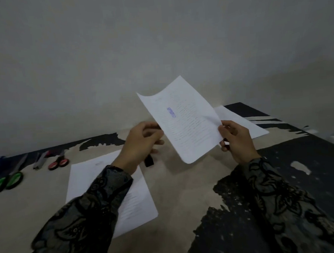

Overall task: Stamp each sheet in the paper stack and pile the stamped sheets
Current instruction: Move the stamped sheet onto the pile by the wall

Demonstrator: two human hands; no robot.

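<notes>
Patterned sleeves (100, 199) frame a stamped sheet (183, 123) lifted above the table's (186, 193) middle: right hand (236, 139) pinches it, left hand (142, 145) grips the stamp (149, 162). Near-left stack (87, 180) remains; far-right pile (240, 122) waits.

the raised sheet (183, 121) is white with faint grey lines of print and a blue-violet stamp mark (171, 112). the stamp (149, 162) is black. both sleeves (93, 213) are dark grey with a black floral pattern. the table (185, 191) is beige, patched with ragged black. one pair of scissors (6, 182) has green-and-black handles — another pair (58, 164) has red-and-black ones. the wall (157, 39) is plain grey.
</notes>
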